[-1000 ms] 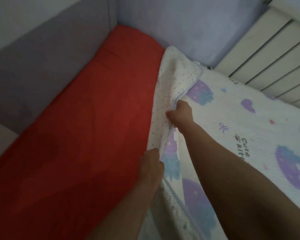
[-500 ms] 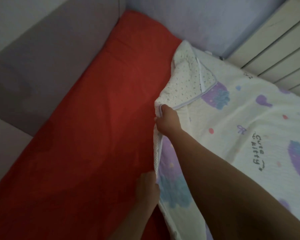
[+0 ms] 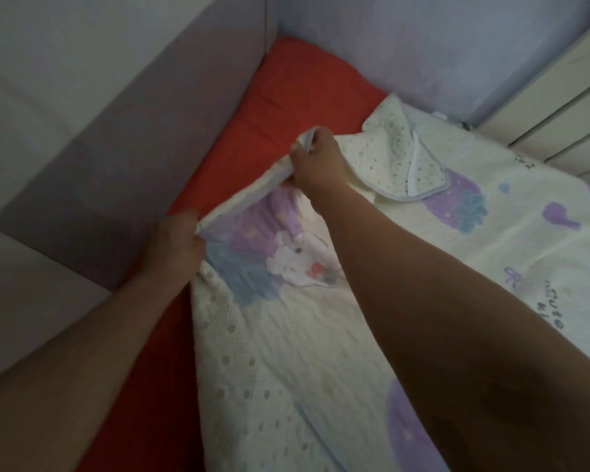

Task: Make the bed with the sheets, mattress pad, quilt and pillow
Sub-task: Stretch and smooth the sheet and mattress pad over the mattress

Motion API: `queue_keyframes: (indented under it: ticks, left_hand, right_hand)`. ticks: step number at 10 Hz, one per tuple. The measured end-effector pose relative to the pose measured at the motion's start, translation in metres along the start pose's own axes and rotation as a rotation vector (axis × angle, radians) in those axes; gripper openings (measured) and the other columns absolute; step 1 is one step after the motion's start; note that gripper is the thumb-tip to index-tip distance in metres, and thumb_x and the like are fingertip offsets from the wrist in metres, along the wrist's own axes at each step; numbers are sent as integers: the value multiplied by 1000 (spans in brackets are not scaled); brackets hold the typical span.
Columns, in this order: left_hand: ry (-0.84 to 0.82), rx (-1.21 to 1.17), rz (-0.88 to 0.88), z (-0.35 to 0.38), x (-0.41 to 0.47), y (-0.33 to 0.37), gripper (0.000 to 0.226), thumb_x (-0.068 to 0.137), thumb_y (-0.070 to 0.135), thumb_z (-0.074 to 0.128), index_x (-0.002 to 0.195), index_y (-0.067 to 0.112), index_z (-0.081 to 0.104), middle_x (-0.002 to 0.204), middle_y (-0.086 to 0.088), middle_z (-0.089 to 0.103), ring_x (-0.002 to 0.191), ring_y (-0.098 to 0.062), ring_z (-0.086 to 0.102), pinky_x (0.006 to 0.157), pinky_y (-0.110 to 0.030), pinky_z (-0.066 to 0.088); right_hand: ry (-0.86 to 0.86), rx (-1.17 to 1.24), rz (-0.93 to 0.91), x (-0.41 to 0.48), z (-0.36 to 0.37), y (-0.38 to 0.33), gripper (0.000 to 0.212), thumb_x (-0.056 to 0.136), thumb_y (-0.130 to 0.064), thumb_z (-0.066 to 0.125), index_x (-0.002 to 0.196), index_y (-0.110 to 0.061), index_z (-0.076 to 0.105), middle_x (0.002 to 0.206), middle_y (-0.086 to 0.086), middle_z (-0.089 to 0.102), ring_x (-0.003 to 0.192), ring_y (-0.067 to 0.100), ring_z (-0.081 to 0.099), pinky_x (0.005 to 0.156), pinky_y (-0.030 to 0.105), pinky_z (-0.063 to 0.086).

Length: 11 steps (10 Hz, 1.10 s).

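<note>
On my feed the red sheet [image 3: 280, 107] lay flat, walled by a grey padded surround [image 3: 99, 148] along its left and far sides. The printed mattress pad [image 3: 321, 352] lay over the sheet's right part, its long axis running away from me. The left hand [image 3: 176, 243] pinched the pad's edge above the sheet. Farther on, the right hand [image 3: 315, 165] clenched that same edge, raised.

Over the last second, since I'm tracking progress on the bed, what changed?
The left hand and right hand drew the edge of the mattress pad leftward over the red sheet, unfolding it so more printed face shows. Unchanged: both still grip that edge; the far corner stays flipped over.
</note>
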<state>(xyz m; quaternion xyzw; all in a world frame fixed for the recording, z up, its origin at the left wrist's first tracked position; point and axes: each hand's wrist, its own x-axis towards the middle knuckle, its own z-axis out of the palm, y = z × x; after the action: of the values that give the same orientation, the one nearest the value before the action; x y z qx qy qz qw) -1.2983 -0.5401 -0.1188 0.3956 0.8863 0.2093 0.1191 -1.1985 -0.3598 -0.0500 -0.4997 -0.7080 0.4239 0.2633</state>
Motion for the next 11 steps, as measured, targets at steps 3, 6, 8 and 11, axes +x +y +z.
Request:
queue_keyframes:
  ticks: [3,6,8,11]
  left_hand:
    - [-10,189,2,8,-1,-23,23,81,5,63,102,1,53,93,-31,64,89,-47,63,74,-49,52]
    - [86,327,142,26,-15,-46,67,89,3,37,150,25,20,103,-27,49,78,-45,61,69,-49,51]
    - [-34,780,181,54,8,-45,68,80,-2,22,146,10,31,113,-16,55,57,-19,65,52,-26,51]
    - [159,690,155,99,28,-58,53,82,0,30,126,4,59,79,-10,61,37,-15,50,39,-19,41]
  right_hand:
    - [-399,-79,-77,3,47,14,48,94,-8,46,141,-10,36,127,12,53,104,18,51,90,28,40]
    - [-372,-463,-252,3,64,46,78,93,-5,44,153,-26,-1,127,21,57,107,35,59,85,30,42]
    - [-382,-566,-193,33,74,57,75,96,-12,44,153,-26,-3,134,18,53,114,34,55,92,31,40]
    - [-4,-646,-243,87,93,32,33,85,-11,37,107,1,59,113,24,62,105,39,58,84,38,43]
